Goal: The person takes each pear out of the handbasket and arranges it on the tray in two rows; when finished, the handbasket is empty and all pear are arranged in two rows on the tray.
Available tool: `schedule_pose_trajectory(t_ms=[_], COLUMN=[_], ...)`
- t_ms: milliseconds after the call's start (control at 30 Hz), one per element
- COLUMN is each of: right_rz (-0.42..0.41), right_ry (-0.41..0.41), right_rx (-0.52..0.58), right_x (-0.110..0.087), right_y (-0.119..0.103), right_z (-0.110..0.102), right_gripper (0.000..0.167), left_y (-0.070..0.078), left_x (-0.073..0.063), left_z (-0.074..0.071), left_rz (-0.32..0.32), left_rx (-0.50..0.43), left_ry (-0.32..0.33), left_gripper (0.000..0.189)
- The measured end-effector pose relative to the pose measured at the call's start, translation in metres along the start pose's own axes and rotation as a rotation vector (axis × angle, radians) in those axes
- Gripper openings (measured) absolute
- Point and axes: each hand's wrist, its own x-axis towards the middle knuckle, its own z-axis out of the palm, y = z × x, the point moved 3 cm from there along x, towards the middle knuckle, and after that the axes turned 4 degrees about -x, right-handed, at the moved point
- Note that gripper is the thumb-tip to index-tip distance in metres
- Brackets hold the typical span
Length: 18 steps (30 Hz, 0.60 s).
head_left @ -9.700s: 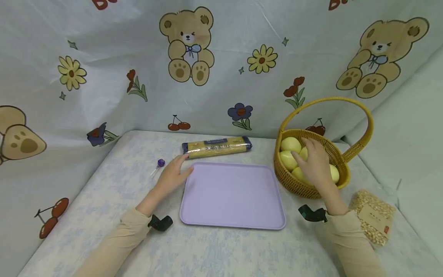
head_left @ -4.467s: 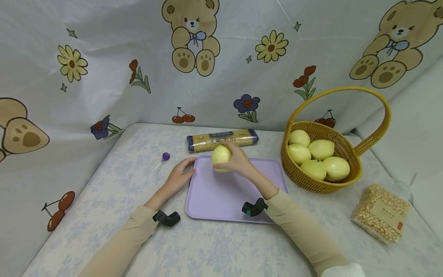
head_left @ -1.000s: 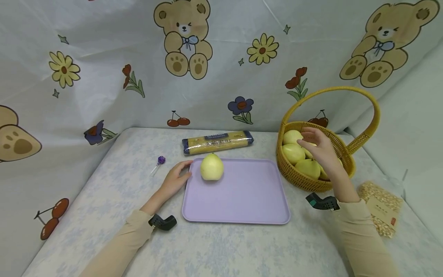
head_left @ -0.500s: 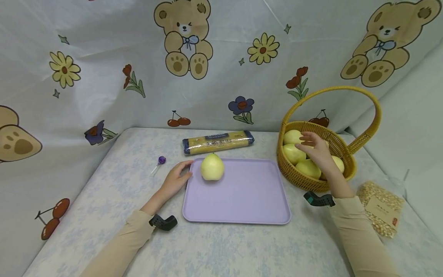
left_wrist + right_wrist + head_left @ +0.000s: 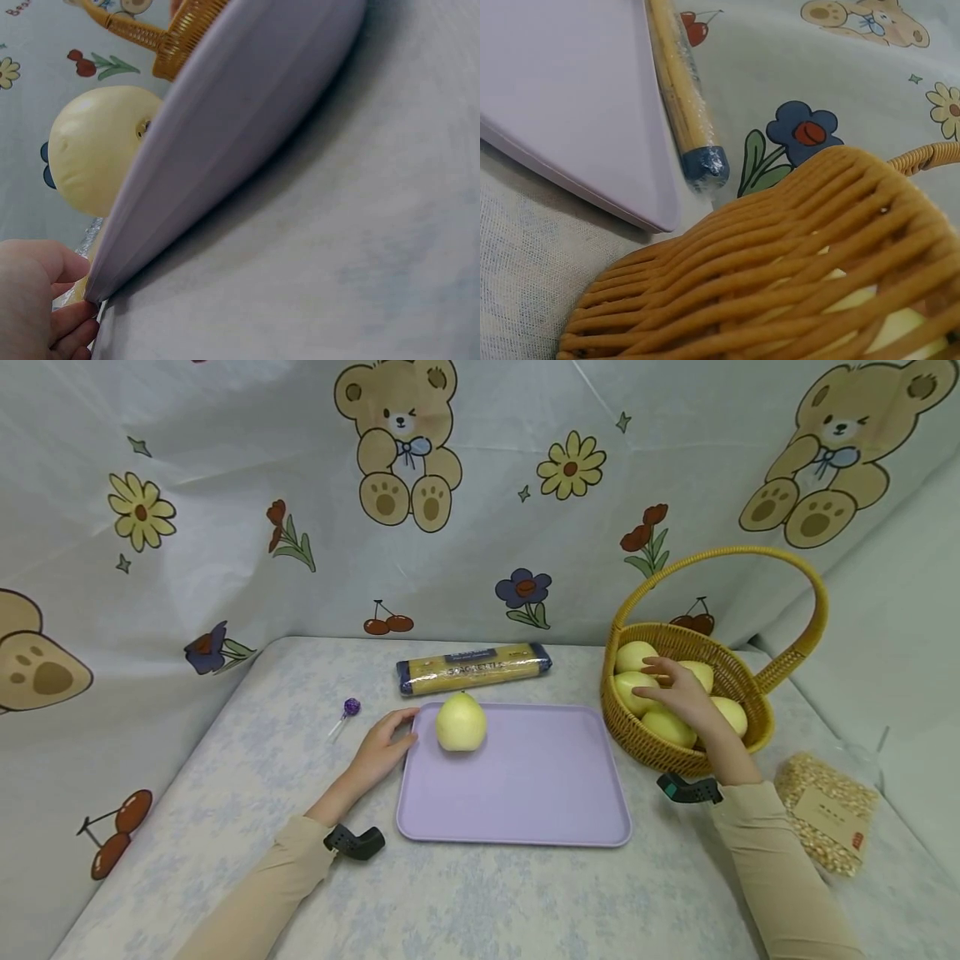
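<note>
On the left, my left hand (image 5: 381, 750) holds the upper left corner of a lilac tray (image 5: 517, 793). In the left wrist view its thumb lies at the rim of the tray (image 5: 217, 127), with fingertips just below. A pale yellow pear (image 5: 461, 722), stem up, stands in the tray near that hand. My right hand (image 5: 686, 696) reaches into a yellow wicker basket (image 5: 637, 752), fingers spread over several pears, nearest to one pear (image 5: 636, 692) at the left side. In the right wrist view the basket's woven wall (image 5: 765, 277) hides that hand almost wholly.
Behind the tray lies a spaghetti packet (image 5: 474, 668). A purple lollipop (image 5: 351, 707) lies left of it. A clear bag of pale kernels (image 5: 825, 810) sits right of the basket, whose tall handle (image 5: 813, 602) arches over it. A printed cloth hangs behind the table.
A pear has gone from the basket to the tray in my right hand, which let it go and returned to the basket. Over the last second that hand sank slightly leftward; my left hand stayed.
</note>
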Motion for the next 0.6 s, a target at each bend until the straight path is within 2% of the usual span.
schedule_pose_trajectory(t_ms=[167, 600], right_rz=[-0.008, 0.031], right_ry=[-0.007, -0.033], right_rx=[-0.04, -0.1], right_x=[-0.0014, -0.004], right_y=[-0.0003, -0.0016], right_z=[0.0011, 0.0026], right_gripper=[0.066, 0.071], left_y=[-0.0009, -0.0007], left_x=[0.0, 0.0001], left_z=[0.0005, 0.0006], left_rz=[0.003, 0.01], left_rx=[-0.002, 0.0], left_ry=[-0.002, -0.002], left_gripper=[0.044, 0.044])
